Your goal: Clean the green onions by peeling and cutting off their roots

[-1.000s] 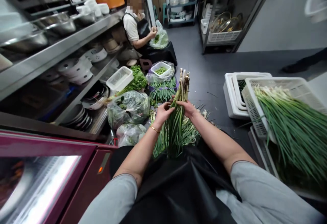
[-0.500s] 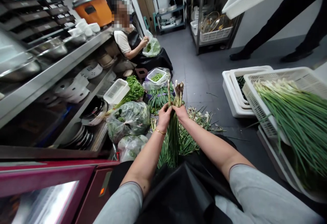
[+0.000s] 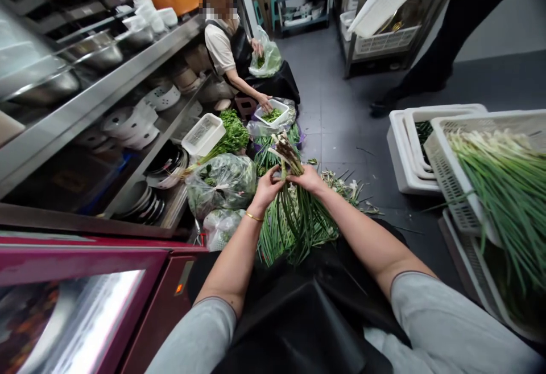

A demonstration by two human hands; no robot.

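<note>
A bunch of green onions [image 3: 303,206] hangs from my right hand [image 3: 310,180], whose fingers are closed round the stalks below the root ends. Dirty, brownish roots point up and lean to the left, while the long green leaves droop towards my lap. My left hand [image 3: 268,187] is closed in a pinch at the left side of the same bunch, on a pale green onion stalk. Both hands nearly touch. Beneath them lies a pile of loose green onions [image 3: 273,229], with trimmings [image 3: 341,186] scattered on the floor just beyond.
At right, a white basket [image 3: 463,203] holds many green onions beside white trays [image 3: 398,155]. Bagged vegetables [image 3: 222,183] and a small white basket [image 3: 203,135] stand at left, near metal shelving [image 3: 128,69]. A seated co-worker [image 3: 226,49] is ahead; another person's leg [image 3: 447,38] is at right.
The root ends have tipped from upright to the left. The seated co-worker's hand has reached down to the white basket of green pieces. The standing person's leg and white crate have moved left.
</note>
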